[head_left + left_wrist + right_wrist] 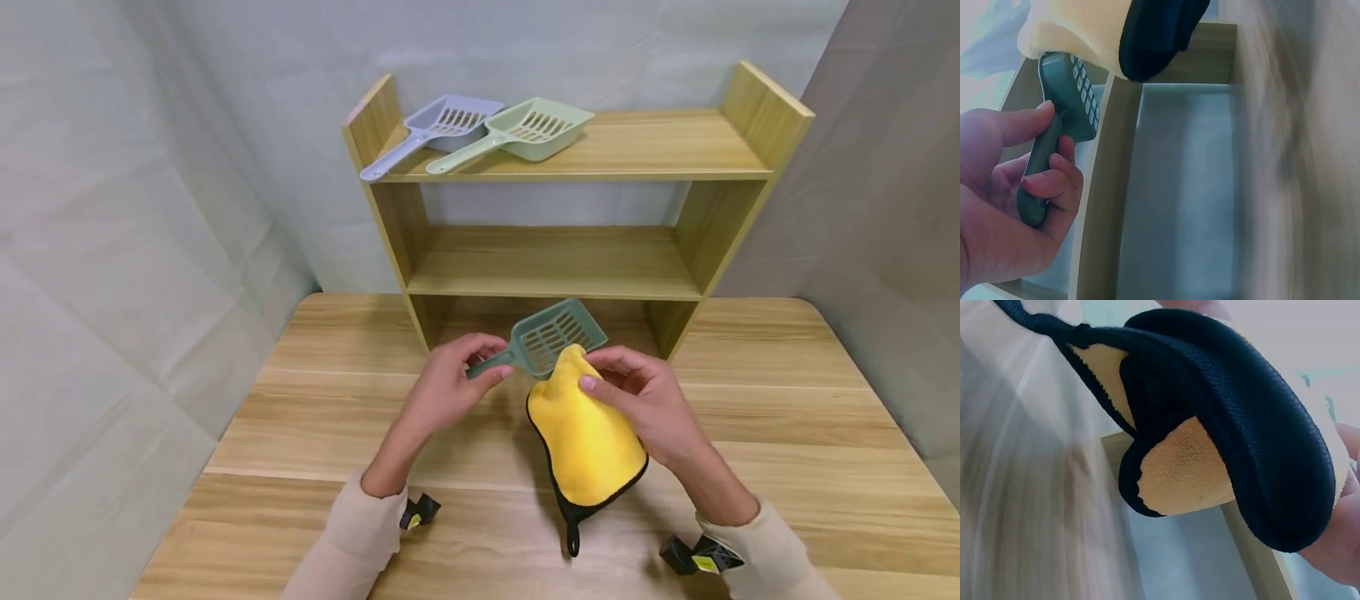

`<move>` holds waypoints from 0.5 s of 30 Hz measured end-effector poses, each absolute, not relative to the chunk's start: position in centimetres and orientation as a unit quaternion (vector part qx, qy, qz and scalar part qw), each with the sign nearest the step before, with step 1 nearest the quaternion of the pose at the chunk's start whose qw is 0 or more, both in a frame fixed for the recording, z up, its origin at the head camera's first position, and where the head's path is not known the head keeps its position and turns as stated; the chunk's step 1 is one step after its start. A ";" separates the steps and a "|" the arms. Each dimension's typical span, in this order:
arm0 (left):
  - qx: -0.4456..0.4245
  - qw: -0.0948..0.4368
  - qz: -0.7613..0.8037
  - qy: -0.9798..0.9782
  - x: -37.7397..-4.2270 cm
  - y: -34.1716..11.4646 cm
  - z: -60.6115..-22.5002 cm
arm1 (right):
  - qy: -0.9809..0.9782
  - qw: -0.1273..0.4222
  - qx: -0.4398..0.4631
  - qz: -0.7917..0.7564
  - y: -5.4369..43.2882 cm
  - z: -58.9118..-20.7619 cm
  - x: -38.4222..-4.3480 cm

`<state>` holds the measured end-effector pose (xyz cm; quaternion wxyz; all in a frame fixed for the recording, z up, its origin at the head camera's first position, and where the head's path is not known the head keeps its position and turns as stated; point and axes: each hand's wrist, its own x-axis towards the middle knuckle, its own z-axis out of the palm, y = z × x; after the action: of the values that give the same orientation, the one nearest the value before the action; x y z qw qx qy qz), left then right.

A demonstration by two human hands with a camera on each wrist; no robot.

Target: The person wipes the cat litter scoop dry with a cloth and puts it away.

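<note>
My left hand (455,382) grips the handle of a dark green slotted litter scoop (558,335), held above the table before the shelf. The left wrist view shows thumb and fingers curled round the scoop's handle (1041,162). A yellow cloth with black edging (588,442) hangs from my right hand (648,400), pinched between thumb and fingers. Its upper end touches the scoop's slotted head and covers a lower corner of it. In the right wrist view the folded cloth (1185,469) hides most of the right hand.
A wooden shelf unit (555,283) stands at the back of the wooden table (322,425). On its top board lie a lavender litter scoop (450,117) and a pale green one (540,125), side by side at the left. Pale fabric walls (150,208) surround the table.
</note>
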<state>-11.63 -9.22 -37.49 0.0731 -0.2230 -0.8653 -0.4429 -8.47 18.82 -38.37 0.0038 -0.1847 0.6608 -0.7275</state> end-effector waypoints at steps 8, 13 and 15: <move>-0.230 0.089 -0.439 -0.864 -11.7 -8.6 -37.6 | 0.677 0.007 -0.190 -0.711 18.5 -38.3 -8.2; -0.228 0.075 -0.440 -0.865 -11.8 -9.5 -37.8 | 0.689 0.000 -0.188 -0.700 18.8 -38.1 -8.2; -0.230 0.071 -0.439 -0.866 -11.8 -10.0 -37.7 | 0.692 -0.001 -0.183 -0.698 18.9 -38.0 -8.3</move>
<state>-11.79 -10.04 -37.74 0.0711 -0.2297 -0.8659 -0.4387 -8.27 18.90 -38.04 -0.0009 -0.1827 0.6924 -0.6980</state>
